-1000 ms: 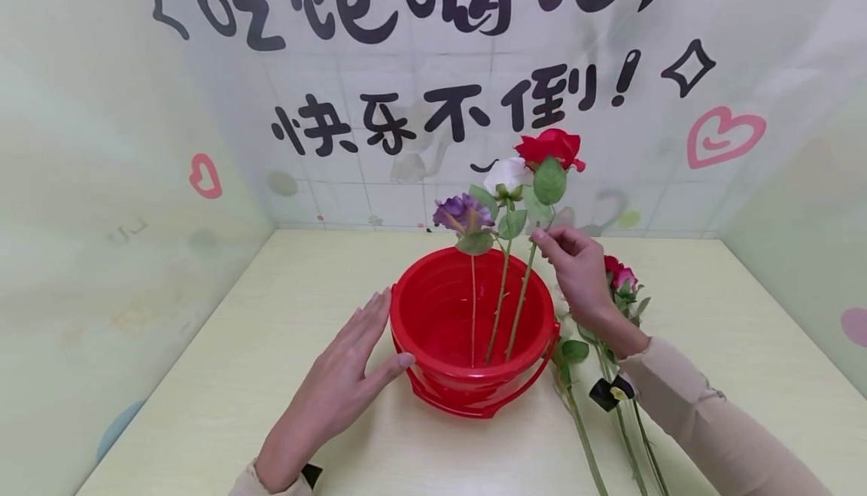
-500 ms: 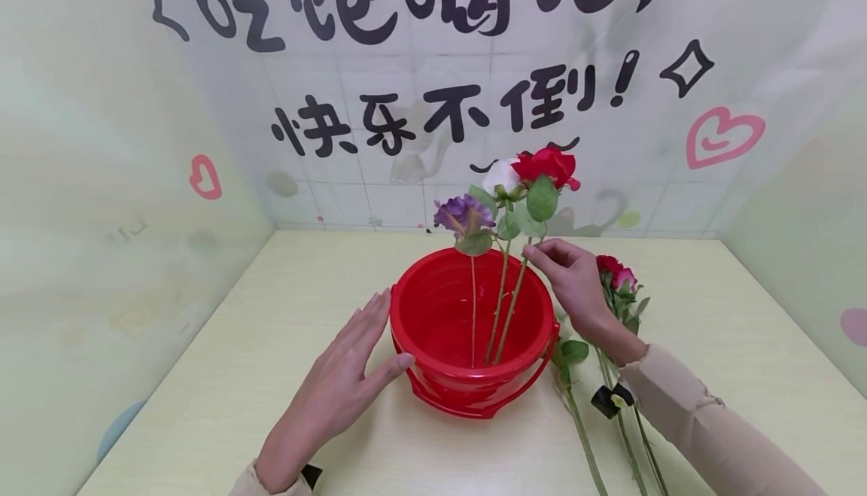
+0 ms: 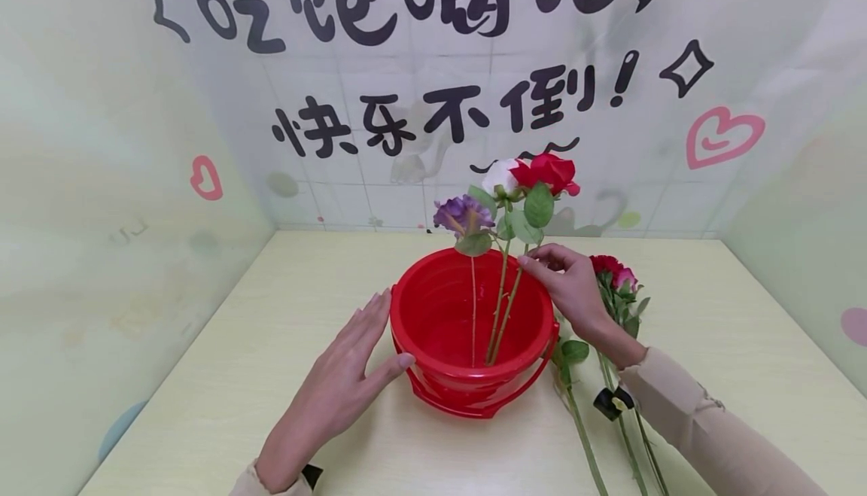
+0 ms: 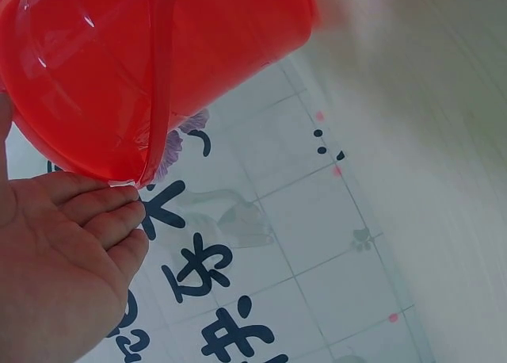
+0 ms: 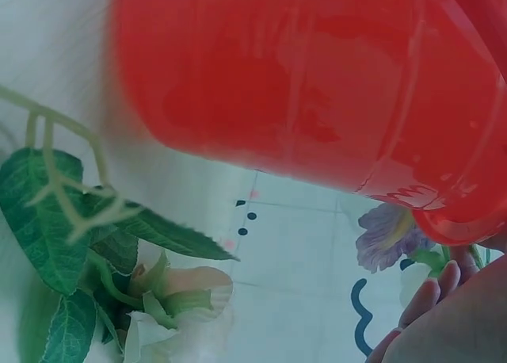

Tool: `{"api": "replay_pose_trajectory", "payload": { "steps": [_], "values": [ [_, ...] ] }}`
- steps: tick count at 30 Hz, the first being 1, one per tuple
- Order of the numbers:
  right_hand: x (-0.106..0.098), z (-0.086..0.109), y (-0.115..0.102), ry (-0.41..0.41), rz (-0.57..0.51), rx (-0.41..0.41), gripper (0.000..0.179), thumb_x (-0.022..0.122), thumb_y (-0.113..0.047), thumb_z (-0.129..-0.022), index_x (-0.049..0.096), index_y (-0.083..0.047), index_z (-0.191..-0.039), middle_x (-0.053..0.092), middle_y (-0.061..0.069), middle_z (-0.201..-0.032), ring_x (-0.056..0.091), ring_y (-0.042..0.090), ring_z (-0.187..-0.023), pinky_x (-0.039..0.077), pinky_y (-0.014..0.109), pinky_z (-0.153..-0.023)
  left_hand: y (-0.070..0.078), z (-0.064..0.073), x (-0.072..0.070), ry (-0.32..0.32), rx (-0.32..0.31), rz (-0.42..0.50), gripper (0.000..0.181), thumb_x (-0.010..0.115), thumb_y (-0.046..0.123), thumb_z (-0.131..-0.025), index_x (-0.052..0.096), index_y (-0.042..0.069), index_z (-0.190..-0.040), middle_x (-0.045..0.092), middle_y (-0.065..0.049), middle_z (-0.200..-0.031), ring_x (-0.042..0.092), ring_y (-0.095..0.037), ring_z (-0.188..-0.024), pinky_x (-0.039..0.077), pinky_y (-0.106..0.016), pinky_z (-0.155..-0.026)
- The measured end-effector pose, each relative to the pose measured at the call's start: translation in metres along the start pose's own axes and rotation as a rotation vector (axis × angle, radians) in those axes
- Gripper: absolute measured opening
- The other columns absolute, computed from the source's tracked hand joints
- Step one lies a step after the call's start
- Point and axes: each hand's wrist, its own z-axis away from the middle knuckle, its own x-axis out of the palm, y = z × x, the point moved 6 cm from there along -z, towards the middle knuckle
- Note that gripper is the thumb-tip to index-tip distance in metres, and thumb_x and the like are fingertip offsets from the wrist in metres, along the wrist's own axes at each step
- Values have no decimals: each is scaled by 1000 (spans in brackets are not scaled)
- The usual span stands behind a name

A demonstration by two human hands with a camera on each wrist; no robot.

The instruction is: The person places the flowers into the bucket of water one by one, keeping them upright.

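Red rose (image 3: 550, 173), stem pinched by right hand (image 3: 572, 285) at two o'clock, has been lowered, seemingly almost settled; red bucket (image 3: 436, 315) is touched at nine by straight-fingered left hand (image 3: 342, 375)

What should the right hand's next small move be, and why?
I'd probably loosen the right hand's pinch on the thin green stem of the red, full-petalled rose: the stem reaches down inside the round, red plastic bucket, which the left hand touches.

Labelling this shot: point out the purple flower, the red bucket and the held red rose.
Purple flower (image 3: 464, 214), head view: petals.
Red bucket (image 3: 435, 304), head view: inner wall.
Red rose (image 3: 552, 172), head view: bloom.
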Motion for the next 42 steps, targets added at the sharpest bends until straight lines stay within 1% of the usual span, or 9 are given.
{"api": "replay_pose_trajectory", "payload": {
  "steps": [7, 17, 22, 27, 35, 42],
  "values": [
    [0, 1, -1, -5, 20, -10, 21, 71, -11, -98, 70, 8, -107, 63, 11, -85, 55, 17, -75, 51, 21, -59, 0, 0, 0, 3, 7, 1, 85, 64, 55, -98, 30, 13, -164, 30, -4, -168, 28, -27, -154, 37, -54, -115],
    [-1, 0, 2, -18, 75, 27, 23, 72, -13, -97, 67, 7, -108, 59, 9, -85, 53, 21, -81, 49, 22, -60, -1, 0, 0, 4, 0, -4, 85, 64, 56, -98, 30, 14, -164, 30, -3, -168, 28, -28, -154, 39, -55, -114],
    [-1, -1, 2, -24, 74, 39, 23, 72, -11, -96, 66, 8, -108, 58, 9, -84, 54, 20, -80, 50, 22, -61, -1, -1, 1, -1, -6, -8, 86, 64, 56, -98, 29, 14, -164, 29, -4, -168, 28, -29, -154, 39, -56, -114],
    [0, -1, 2, -43, 76, 71, 25, 74, -11, -96, 64, 7, -109, 57, 10, -87, 53, 19, -79, 50, 21, -61, -1, -1, 1, -4, -15, -9, 87, 64, 57, -97, 29, 14, -164, 29, -4, -168, 28, -29, -154, 39, -56, -113],
    [0, -1, 1, -89, 121, 122, 32, 76, -12, -93, 60, 4, -115, 56, 13, -94, 53, 21, -78, 50, 20, -61, 0, -1, 1, 1, 0, -5, 86, 64, 55, -98, 29, 13, -164, 30, -4, -168, 28, -28, -154, 38, -54, -115],
    [0, -1, 1, -113, 131, 126, 32, 76, -12, -93, 59, 4, -115, 57, 13, -95, 51, 21, -77, 49, 21, -60, 0, -1, 0, 2, 5, -6, 86, 64, 55, -98, 29, 13, -164, 30, -4, -168, 28, -29, -154, 37, -54, -115]
  ]
}}
